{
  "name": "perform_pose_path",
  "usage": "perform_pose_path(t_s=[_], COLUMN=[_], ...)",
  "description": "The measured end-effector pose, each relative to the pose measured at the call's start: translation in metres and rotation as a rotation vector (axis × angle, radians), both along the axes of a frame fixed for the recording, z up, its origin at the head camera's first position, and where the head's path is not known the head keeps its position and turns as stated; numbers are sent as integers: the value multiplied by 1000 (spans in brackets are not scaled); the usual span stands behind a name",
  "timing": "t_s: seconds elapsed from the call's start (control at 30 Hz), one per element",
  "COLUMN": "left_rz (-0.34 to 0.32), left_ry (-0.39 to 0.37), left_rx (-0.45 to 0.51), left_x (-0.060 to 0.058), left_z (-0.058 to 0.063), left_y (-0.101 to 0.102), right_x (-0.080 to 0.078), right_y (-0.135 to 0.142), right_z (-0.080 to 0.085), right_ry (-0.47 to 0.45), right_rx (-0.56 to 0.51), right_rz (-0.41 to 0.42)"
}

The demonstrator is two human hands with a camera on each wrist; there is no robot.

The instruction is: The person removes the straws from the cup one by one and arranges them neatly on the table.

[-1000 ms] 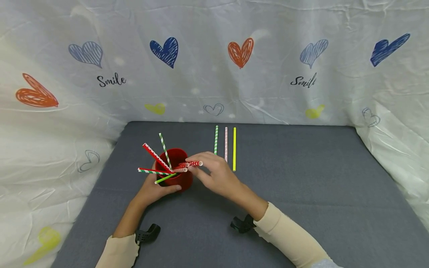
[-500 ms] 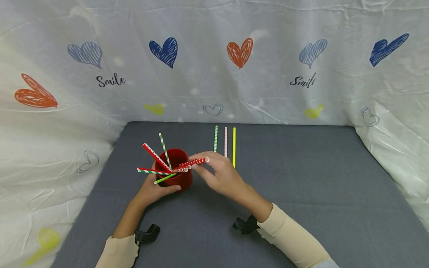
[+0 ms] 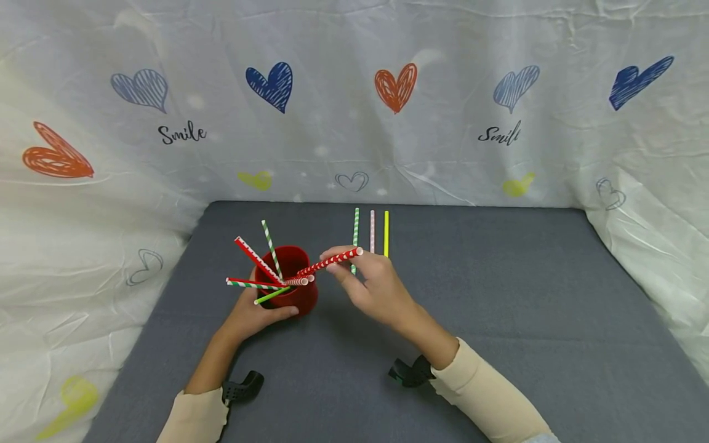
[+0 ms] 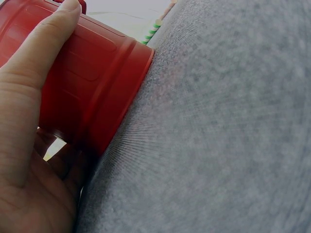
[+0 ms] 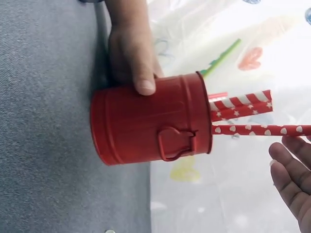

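Observation:
A red metal pail with a small wire handle stands upright on the table. My left hand grips its left side, thumb along the near wall; the far fingers are hidden behind it. My right hand pinches a red paper straw with white hearts whose lower end is still inside the pail. Leaning out over the rim are several other straws: a green-striped one, a red and white one, a lime green one and red-and-white ones at the right.
Behind my right hand, a green-striped straw, a pale pink straw and a yellow straw lie side by side on the grey cloth. A white curtain printed with hearts rises behind the table.
My right hand has moved right and slightly toward me, drawing the heart-patterned straw farther out of the pail. My left hand and the pail have stayed in place.

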State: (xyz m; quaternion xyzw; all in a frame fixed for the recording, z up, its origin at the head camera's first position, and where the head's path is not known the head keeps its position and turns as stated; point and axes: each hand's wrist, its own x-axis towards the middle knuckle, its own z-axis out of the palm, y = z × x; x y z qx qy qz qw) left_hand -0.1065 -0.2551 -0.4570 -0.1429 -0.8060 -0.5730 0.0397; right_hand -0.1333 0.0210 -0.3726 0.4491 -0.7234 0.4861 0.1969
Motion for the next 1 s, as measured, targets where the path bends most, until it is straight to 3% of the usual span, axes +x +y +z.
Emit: perform_pose_path(t_s=[0.07,0.3,0.4,0.5,0.73,1.0], left_rz=[-10,-40,-30,-25,-41,-31], left_ry=[16,21,8,-5,-4,10], left_rx=[7,48,42,48,54,42], left_x=[-1,-14,-14,-11,-4,-1], left_z=[-1,-29,-32,-29,-4,-2], left_y=[0,-10,-11,-10,-2,0], right_x=[-1,-2,-2,-3,-5,-8], right_y=[1,7,9,11,14,17], right_z=[0,3,5,6,8,9], right_ry=[-4,-45,-72,-101,-146,-179], right_rx=[-14,-43,-55,-75,-141,-202], right_rz=[-5,-34,-43,-37,-20,-24])
